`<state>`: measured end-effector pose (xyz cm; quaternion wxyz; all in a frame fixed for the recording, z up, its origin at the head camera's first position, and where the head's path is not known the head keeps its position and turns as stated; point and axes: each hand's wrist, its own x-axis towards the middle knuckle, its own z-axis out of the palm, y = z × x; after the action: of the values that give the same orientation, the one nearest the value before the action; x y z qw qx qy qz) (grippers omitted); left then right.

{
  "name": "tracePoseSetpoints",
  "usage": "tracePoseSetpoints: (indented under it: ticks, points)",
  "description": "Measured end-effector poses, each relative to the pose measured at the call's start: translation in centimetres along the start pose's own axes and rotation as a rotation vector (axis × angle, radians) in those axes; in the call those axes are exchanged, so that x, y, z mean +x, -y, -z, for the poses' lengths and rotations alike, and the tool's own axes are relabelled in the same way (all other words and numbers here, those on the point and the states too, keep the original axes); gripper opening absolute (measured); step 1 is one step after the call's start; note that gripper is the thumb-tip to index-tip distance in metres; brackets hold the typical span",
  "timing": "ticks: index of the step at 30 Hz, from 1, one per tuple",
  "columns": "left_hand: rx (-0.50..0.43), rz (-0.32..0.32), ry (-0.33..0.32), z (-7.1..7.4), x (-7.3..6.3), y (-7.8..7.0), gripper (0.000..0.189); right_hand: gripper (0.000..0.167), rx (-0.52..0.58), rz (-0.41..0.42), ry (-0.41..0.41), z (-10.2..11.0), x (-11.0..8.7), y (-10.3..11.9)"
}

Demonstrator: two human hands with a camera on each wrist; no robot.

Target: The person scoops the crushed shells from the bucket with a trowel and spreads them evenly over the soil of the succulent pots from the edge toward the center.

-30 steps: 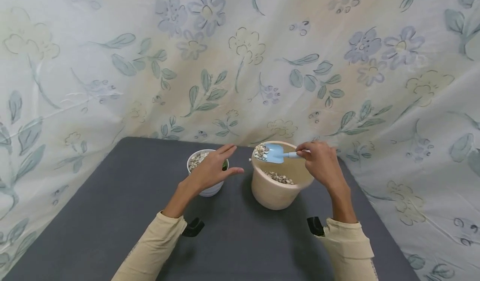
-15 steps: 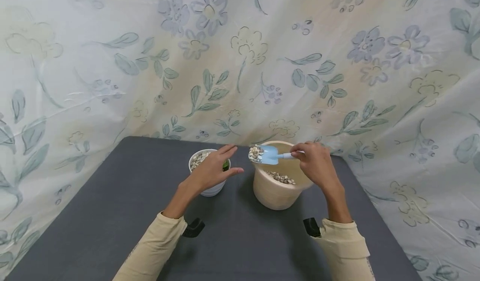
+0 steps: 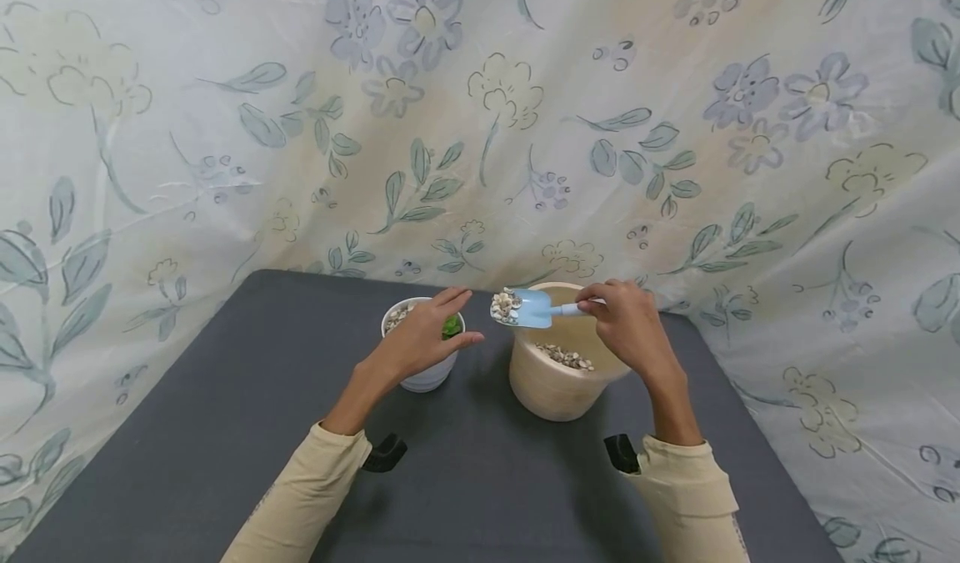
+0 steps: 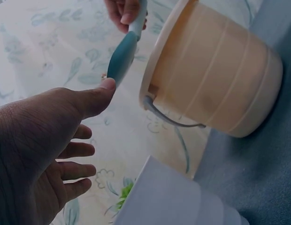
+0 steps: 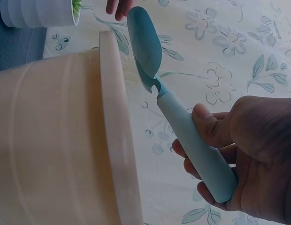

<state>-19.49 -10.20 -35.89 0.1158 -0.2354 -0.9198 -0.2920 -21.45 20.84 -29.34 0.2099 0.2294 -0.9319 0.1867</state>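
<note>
My right hand (image 3: pixel 628 319) grips the pale handle of a light blue trowel (image 3: pixel 534 309), its blade level and loaded with pebbles (image 3: pixel 506 305). The blade hangs over the left rim of a beige bucket (image 3: pixel 551 392), which holds more pebbles (image 3: pixel 566 357) at its bottom. My left hand (image 3: pixel 418 335) hovers with straight, spread fingers above a white pot (image 3: pixel 429 378). That pot contains pebbles and a green plant (image 3: pixel 452 326), partly hidden behind the hand. In the left wrist view the thumb tip appears close to the trowel (image 4: pixel 122 58); whether they touch I cannot tell.
Both containers stand on a dark grey table (image 3: pixel 225 429), the pot to the left of the bucket. A floral cloth (image 3: pixel 480 129) hangs behind and along the sides. The bucket's grey bail handle (image 4: pixel 171 117) hangs at its side.
The right hand has carried the loaded trowel leftward, from above the bucket's opening to past its left rim. The left hand has hardly moved. The view has shifted slightly.
</note>
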Motion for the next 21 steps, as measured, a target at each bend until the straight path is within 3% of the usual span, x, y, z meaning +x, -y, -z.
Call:
tracePoseSetpoints:
  ticks: [21]
  points:
    - [0.031,-0.025,-0.042,1.0,-1.1,0.2,0.072,0.011,0.037,0.045,0.009,-0.7,0.7,1.1]
